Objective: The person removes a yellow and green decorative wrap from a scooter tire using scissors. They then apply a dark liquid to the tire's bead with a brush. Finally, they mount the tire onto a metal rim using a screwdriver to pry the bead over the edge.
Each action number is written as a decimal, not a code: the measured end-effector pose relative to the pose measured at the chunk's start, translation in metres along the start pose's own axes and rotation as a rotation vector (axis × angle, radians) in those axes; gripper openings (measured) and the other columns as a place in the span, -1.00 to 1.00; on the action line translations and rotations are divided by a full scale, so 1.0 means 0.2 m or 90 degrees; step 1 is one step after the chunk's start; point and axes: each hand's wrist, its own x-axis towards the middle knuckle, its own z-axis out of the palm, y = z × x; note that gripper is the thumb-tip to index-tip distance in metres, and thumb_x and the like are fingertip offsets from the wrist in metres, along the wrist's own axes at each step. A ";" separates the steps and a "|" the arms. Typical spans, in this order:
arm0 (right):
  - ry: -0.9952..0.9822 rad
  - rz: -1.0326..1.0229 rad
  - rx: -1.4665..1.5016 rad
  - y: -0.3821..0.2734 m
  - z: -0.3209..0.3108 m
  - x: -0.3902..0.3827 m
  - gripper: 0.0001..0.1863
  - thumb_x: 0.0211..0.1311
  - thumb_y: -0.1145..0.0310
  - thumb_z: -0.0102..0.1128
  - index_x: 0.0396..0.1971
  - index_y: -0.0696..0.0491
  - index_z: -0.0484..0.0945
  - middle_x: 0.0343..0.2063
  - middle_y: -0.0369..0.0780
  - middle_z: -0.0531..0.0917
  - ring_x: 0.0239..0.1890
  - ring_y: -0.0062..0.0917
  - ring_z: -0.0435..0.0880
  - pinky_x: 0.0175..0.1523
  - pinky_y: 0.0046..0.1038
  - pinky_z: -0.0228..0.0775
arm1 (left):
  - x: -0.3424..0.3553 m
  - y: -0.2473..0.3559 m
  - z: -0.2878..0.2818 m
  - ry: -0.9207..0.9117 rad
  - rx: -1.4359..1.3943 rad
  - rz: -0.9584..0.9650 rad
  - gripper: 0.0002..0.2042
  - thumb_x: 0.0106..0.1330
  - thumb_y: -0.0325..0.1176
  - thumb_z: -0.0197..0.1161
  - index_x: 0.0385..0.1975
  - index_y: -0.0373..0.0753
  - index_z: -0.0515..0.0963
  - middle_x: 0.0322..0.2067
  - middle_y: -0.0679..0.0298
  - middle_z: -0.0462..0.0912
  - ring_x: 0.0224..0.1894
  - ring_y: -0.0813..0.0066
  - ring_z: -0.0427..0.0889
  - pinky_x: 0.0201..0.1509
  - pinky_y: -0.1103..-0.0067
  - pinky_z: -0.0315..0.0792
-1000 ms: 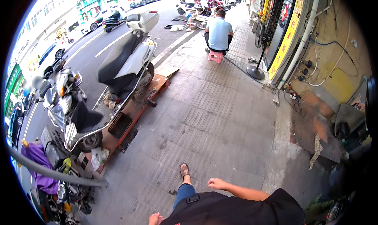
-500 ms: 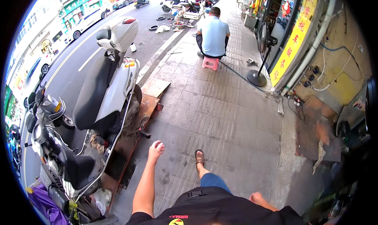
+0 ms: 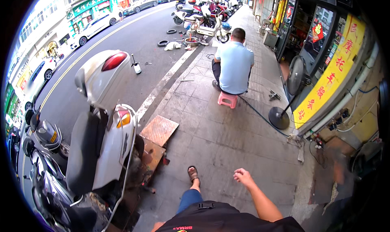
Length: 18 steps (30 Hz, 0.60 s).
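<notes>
Far left: silver scooter (image 3: 113, 150), white top box (image 3: 106, 78) at its rear, standing just beside a rusty metal plate (image 3: 159, 130) on the pavement; it's the nearest big thing on that side. Left hand or forearm (image 3: 157, 226): only a patch of skin at the lower edge, unclear which, so can't tell the grip. Then sandalled foot (image 3: 193, 175) out front on paving; step in hand looks like walking. Ahead: pink stool (image 3: 227, 100), seated person (image 3: 235, 69) on it, back turned. Right hand (image 3: 242, 176) in front of the body, well apart from the stool, fingers loosely curled, grip released, nothing held. Farther right: dark hose, standing fan (image 3: 295, 75), yellow sign (image 3: 330, 77). Next move, my guess: calls for footing between plate and hose, no grasp.
</notes>
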 end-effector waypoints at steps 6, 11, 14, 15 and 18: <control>0.042 0.174 0.001 -0.24 0.11 1.24 -0.88 0.27 0.37 0.10 -0.26 0.07 0.48 -0.50 -0.21 0.61 -0.54 -0.54 0.58 -0.50 -0.48 0.43 | 0.77 1.54 -0.66 0.021 0.124 0.083 -0.55 0.38 -0.04 -0.03 -0.54 -0.27 0.61 -0.66 0.16 0.60 -0.60 0.30 0.62 -0.52 0.36 0.48; -0.021 0.263 -0.129 -0.32 -0.04 1.65 -0.90 0.17 0.39 0.13 -0.45 0.11 0.52 -0.55 -0.21 0.58 -0.56 -0.46 0.54 -0.45 -0.39 0.43 | 0.78 3.71 -1.04 -0.128 -0.354 0.327 -0.74 0.33 -0.28 0.19 -0.08 -0.28 0.46 -0.45 0.30 0.55 -0.53 0.60 0.52 -0.61 0.67 0.34; -0.128 0.327 -0.136 -0.58 -0.01 2.16 -0.84 0.15 0.38 0.09 -0.40 0.15 0.58 -0.45 -0.13 0.62 -0.45 -0.39 0.60 -0.34 -0.37 0.48 | 0.95 4.68 -1.31 -0.035 -0.302 0.441 -0.60 0.33 -0.27 0.19 0.09 -0.32 0.39 -0.35 0.24 0.63 -0.41 0.54 0.60 -0.39 0.62 0.49; -0.135 0.346 -0.147 -0.66 0.00 2.38 -0.82 0.15 0.37 0.09 -0.38 0.16 0.58 -0.43 -0.11 0.63 -0.42 -0.37 0.62 -0.31 -0.37 0.48 | 1.05 4.96 -1.37 -0.004 -0.283 0.453 -0.60 0.33 -0.27 0.19 0.10 -0.32 0.39 -0.34 0.23 0.63 -0.40 0.53 0.61 -0.38 0.60 0.50; -0.182 0.236 -0.271 -0.87 0.07 3.20 -0.76 0.14 0.33 0.07 -0.34 0.19 0.59 -0.36 -0.04 0.64 -0.32 -0.31 0.65 -0.24 -0.39 0.50 | 1.41 5.66 -1.46 -0.007 -0.351 0.492 -0.59 0.31 -0.25 0.21 0.09 -0.31 0.40 -0.33 0.22 0.63 -0.38 0.52 0.62 -0.38 0.60 0.51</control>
